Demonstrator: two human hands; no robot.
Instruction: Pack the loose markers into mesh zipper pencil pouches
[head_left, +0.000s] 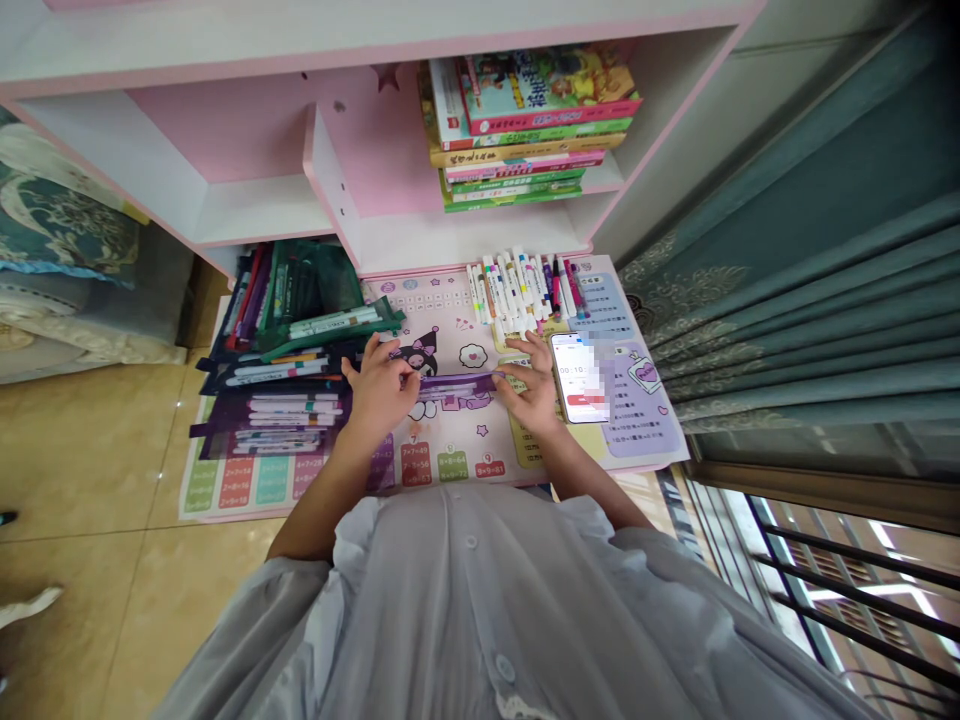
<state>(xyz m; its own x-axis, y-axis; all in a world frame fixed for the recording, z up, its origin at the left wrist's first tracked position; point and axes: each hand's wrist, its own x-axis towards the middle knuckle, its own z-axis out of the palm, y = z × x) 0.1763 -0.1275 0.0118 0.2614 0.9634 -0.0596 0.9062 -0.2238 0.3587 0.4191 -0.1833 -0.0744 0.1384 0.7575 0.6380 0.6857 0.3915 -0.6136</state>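
Between my two hands, over the printed desk mat, stretches a purple mesh pencil pouch with several white markers inside. At its left end, the thumb and fingers of my left hand pinch the edge. My right hand grips the other end between thumb and forefinger, the other fingers lifted. Beyond my right hand lies a heap of loose white-barrelled markers, with a few pink and dark pens at its right. Left of my left hand are filled mesh pouches: purple, dark blue and green.
A phone showing a timer lies on the mat to the right. Behind the desk rises a pink-and-white shelf holding a stack of books. Teal curtains hang at the right.
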